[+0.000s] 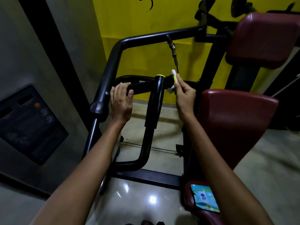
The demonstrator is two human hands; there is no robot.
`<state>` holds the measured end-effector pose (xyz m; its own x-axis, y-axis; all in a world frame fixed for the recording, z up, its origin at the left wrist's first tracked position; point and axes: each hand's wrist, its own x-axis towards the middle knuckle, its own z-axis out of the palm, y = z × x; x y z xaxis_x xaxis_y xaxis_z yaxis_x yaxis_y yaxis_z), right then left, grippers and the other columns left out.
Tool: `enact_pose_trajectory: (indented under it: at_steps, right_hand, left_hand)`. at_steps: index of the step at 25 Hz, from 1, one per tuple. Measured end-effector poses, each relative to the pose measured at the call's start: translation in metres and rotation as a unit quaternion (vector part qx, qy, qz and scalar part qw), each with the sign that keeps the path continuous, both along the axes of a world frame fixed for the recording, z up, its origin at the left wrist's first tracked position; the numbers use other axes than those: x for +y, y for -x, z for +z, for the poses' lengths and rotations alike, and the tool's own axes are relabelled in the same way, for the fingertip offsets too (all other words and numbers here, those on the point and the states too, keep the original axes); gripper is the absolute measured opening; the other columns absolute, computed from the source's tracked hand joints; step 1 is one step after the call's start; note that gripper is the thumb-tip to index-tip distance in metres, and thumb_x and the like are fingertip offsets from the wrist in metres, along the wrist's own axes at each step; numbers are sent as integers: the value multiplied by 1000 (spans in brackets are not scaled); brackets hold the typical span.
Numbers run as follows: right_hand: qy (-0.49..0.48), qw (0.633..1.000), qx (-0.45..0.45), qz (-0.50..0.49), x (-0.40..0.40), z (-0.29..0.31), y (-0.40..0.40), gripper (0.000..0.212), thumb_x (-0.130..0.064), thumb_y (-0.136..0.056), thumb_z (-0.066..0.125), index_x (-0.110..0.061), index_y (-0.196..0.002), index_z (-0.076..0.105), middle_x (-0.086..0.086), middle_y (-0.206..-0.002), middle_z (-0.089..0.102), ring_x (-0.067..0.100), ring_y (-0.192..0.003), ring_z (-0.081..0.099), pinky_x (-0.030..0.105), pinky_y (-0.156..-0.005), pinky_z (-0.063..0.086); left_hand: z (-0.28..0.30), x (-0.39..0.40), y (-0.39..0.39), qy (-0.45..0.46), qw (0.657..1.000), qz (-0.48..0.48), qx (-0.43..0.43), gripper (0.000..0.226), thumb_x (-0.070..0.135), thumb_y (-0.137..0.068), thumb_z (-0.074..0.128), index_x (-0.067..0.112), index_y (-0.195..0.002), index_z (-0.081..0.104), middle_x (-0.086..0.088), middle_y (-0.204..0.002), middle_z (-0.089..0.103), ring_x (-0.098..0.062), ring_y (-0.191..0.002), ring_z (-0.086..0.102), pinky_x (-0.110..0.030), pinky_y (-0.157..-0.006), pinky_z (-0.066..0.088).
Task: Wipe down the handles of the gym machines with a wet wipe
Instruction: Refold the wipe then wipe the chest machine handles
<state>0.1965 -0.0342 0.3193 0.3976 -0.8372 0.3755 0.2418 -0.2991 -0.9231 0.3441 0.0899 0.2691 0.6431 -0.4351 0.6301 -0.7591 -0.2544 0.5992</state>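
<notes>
The fingers [178, 78] of the right hand [185, 96] are pinched on a white wipe [173, 88], which is pressed against the yellow-capped end of the handle [142, 87]. That black handle is gripped by the left hand [121, 103], fingers curled over it. A blue packet [204, 198] lies on the red seat [193, 207].

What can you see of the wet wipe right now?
The wet wipe is a small white crumpled cloth, bunched rather than spread flat. The right hand pinches it between fingertips and thumb and holds it against the yellow-capped end of the black horizontal handle. One bit sticks up above the fingers, another hangs below them. Most of it is hidden by the fingers, so its full shape cannot be told. The left hand does not touch it.
</notes>
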Motion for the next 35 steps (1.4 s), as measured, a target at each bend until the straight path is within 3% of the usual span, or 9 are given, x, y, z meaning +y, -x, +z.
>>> enact_pose_trajectory:
  at_steps: [2, 6, 10, 15, 18, 22, 26, 31, 35]
  right_hand:
    - [93, 994, 32, -38, -8, 5, -1, 32, 2, -90, 51, 3, -121, 56, 18, -106, 68, -13, -72, 60, 4, -63, 44]
    - [272, 959, 45, -69, -7, -5, 4, 36, 11, -79, 54, 5, -114, 61, 19, -117, 61, 14, -110, 58, 23, -95, 47]
    - [278, 958, -24, -68, -2, 11, 16, 34, 2, -80, 51, 6, -112, 62, 7, -113, 60, 9, -108, 58, 20, -93, 49]
    - [290, 955, 28, 57, 29, 12, 7, 30, 3, -84, 52, 5, -112, 63, 17, -122, 60, 19, -123, 50, 26, -106, 39]
    - [273, 958, 42, 71, 25, 24, 6, 29, -7, -87, 51, 2, -110, 66, 13, -117, 64, 7, -114, 54, 15, -99, 40]
    - [127, 971, 97, 176, 8, 53, -7, 23, -14, -88, 52, -5, -100, 69, 2, -84, 70, -4, -72, 60, 15, -64, 46]
    - [-22, 969, 43, 244, 2, 46, -5, 23, -1, -93, 47, -3, -109, 63, -7, -76, 71, 8, -72, 64, 22, -68, 50]
    - [-74, 982, -11, 171, 16, 36, 1, 28, 1, -90, 53, 4, -117, 58, 7, -89, 68, 15, -81, 64, 24, -75, 54]
    - [-88, 982, 9, 164, 5, 35, 23, 14, 3, -88, 55, -2, -92, 67, -6, -70, 71, 7, -67, 67, 19, -59, 54]
  left_hand:
    - [0, 0, 0, 1, 1000, 0, -2, 62, 46, -93, 18, 7, -126, 53, -12, -130, 53, -25, -129, 41, -29, -115, 5]
    - [0, 0, 1, 4, 1000, 0, 3, 61, 45, -93, 18, 7, -126, 53, -12, -130, 53, -25, -129, 41, -26, -114, 4]
    - [0, 0, 1, 2, 1000, -1, 2, 61, 46, -93, 18, 7, -126, 53, -12, -130, 53, -24, -129, 41, -28, -115, 5]
    - [0, -1, 1, 6, 1000, 2, 3, 61, 44, -93, 18, 6, -124, 54, -13, -128, 54, -26, -128, 42, -24, -113, 4]
    - [2, 0, 2, 7, 1000, -2, 9, 62, 45, -93, 18, 6, -124, 54, -12, -129, 53, -24, -129, 41, -26, -113, 3]
    - [3, 1, 4, 6, 1000, -7, 13, 63, 46, -93, 17, 6, -125, 53, -12, -131, 52, -23, -130, 40, -27, -114, 3]
    - [4, 2, 4, 3, 1000, -6, 10, 63, 45, -92, 18, 5, -124, 54, -13, -130, 53, -26, -129, 41, -31, -115, 5]
    - [4, 4, 4, -9, 1000, -9, 7, 63, 46, -92, 17, 6, -125, 53, -12, -129, 53, -25, -129, 41, -33, -115, 6]
    - [10, 2, 7, -25, 1000, 9, 17, 65, 51, -91, 18, 6, -120, 55, -11, -123, 57, -25, -123, 45, -36, -115, 10]
